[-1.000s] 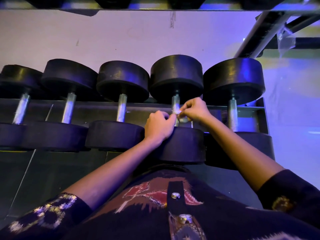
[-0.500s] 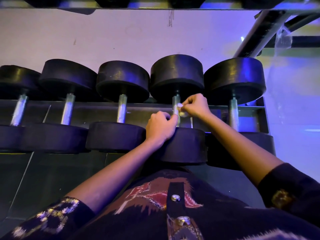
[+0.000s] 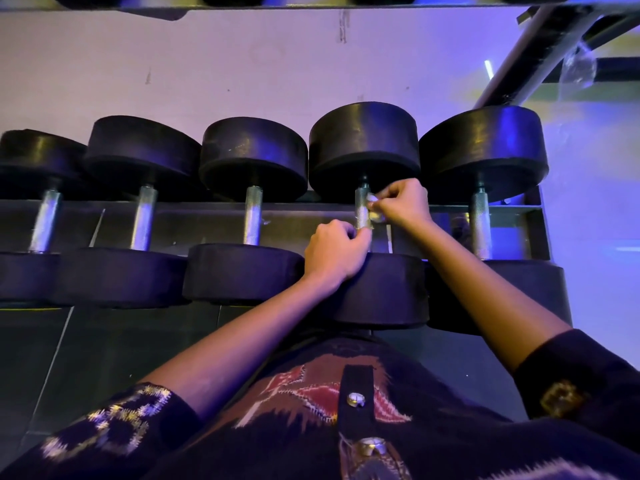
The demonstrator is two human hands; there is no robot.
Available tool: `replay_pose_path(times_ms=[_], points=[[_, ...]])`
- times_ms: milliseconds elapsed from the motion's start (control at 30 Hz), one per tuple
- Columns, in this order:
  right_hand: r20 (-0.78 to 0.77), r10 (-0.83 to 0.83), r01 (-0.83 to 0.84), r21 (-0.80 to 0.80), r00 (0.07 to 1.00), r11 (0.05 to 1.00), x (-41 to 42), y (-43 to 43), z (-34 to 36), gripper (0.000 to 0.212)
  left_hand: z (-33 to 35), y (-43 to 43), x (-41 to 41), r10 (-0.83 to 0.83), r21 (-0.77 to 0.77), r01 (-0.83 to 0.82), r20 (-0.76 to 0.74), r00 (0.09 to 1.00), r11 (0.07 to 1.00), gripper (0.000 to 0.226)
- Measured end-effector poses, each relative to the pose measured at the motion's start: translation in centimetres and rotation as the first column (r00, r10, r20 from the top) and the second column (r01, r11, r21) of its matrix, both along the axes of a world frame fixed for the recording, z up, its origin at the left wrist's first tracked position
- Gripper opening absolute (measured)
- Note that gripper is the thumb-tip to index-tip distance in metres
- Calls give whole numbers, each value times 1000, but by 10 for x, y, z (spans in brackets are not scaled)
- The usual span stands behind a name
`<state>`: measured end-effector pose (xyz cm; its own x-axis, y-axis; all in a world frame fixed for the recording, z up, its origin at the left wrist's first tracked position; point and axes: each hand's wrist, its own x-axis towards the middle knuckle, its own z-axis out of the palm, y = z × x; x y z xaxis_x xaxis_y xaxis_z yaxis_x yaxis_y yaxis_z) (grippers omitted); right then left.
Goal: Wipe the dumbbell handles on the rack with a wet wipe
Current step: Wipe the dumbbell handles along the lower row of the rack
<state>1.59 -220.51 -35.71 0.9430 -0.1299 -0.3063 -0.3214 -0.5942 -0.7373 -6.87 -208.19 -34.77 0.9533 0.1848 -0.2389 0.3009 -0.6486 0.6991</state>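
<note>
Barely stirred since a second ago, left grip (image 3: 334, 249) pinching the lower end of the fourth dumbbell's knurled silver steel handle (image 3: 362, 211); nudged higher up that bar toward the far head, small crumpled white wet wipe (image 3: 374, 215), pinched in the right grip (image 3: 403, 202). Seemingly mid-wipe here; next calls for rubbing round and down, then shifting right to the fifth handle (image 3: 480, 226). Beneath, black metal rack (image 3: 173, 220); behind, scuffed pale wall (image 3: 242, 71) washed purple-blue.
</note>
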Motion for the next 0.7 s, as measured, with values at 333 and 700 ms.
replay_pose_path(times_ms=[333,700], points=[[-63,22,-22,-5,998,1000,-24,-6,3,4,-4,2,1,-43,-23,44,38,998,999,41],[-77,-27,21,-77,997,997,-23,-1,-5,16,-12,4,2,-106,-32,108,66,992,994,41]])
